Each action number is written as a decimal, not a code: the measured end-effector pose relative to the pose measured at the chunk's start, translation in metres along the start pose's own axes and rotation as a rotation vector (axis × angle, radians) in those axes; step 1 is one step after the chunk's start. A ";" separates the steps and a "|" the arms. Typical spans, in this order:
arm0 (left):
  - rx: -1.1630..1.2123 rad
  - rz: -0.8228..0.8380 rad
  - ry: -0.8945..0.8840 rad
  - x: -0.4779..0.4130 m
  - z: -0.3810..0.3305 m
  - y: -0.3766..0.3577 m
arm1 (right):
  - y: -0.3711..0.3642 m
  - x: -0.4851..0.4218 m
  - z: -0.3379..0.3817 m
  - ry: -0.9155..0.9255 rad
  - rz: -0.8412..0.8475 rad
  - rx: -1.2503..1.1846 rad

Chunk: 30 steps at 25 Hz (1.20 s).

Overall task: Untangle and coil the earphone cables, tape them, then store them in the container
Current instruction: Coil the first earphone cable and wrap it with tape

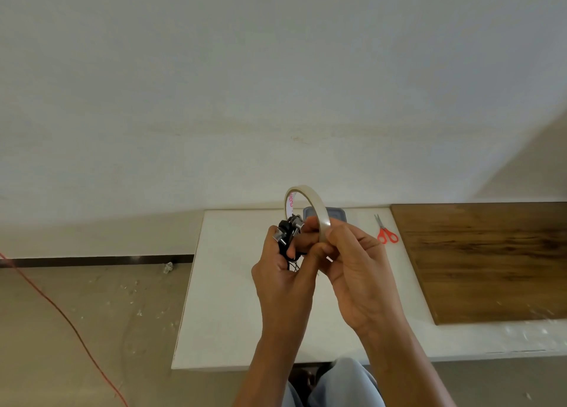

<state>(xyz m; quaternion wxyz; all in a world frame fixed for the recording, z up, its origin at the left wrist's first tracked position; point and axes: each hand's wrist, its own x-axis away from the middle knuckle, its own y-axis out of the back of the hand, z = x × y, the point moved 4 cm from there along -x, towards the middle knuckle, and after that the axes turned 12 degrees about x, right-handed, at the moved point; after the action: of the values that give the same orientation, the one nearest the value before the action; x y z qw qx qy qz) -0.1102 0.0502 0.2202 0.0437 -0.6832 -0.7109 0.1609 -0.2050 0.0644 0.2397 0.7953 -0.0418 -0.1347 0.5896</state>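
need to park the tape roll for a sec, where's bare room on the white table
Bare patches on the white table: its whole left part, and the strip between the hands and the wooden board. Crowded at the far edge, around the container and the red scissors.

Tabletop: white, as I see it from the head view. On it: red-handled scissors toward the far edge; a grey container at the far edge, partly hidden; a brown wooden board covering the right side.
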 end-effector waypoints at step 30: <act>-0.235 0.435 -0.013 -0.032 -0.005 0.013 | 0.019 -0.014 0.011 -0.325 0.459 0.675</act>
<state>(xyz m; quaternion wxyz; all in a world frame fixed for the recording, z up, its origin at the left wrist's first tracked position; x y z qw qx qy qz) -0.0941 0.0202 0.2258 -0.0762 -0.8196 -0.5612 0.0872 -0.2294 0.0559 0.2440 0.5813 0.2848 -0.0454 0.7609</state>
